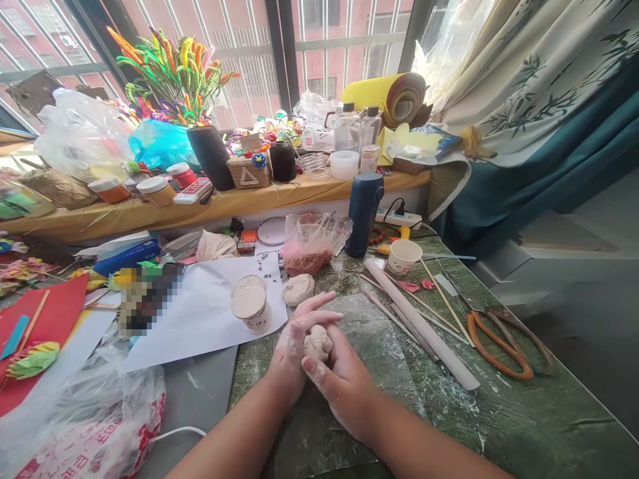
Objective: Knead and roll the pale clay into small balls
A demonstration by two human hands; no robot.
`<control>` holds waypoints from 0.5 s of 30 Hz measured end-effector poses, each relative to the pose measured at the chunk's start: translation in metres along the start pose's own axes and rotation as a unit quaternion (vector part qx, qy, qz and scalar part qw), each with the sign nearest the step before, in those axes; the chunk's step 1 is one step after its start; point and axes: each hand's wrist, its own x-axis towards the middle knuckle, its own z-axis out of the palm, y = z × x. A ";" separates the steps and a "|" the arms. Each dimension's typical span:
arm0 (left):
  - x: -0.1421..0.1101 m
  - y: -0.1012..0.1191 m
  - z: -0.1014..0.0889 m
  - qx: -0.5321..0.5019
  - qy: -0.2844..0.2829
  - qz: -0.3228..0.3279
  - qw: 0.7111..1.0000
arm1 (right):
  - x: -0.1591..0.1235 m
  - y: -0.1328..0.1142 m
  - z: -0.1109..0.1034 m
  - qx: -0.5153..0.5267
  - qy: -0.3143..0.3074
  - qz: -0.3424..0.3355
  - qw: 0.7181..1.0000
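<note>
Head cam: we've 1 lumpy off-white clay piece [318, 343] btwn our L hand [290, 347] & R hand [348, 374], both part-curled, cupped round it. Just beyond: 1 rounded off-white clay lump [298, 290]. To R: 1 long pale cylindrical rod [424, 325], 1 pr orange-handled scissors [473, 328].

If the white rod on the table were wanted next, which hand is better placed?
Probably the right hand: the white rod lies to its right, whereas the left hand would have to cross over. Both hands cup the pale lump, so the right would first need freeing.
</note>
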 end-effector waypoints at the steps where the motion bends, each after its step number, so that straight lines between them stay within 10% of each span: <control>1: 0.000 -0.001 0.000 0.021 -0.010 0.009 1.000 | 0.000 0.000 -0.001 -0.007 0.007 0.003 1.000; 15: -0.007 -0.002 0.003 -0.069 -0.093 -0.020 0.993 | -0.001 -0.007 -0.003 -0.016 -0.032 -0.022 0.999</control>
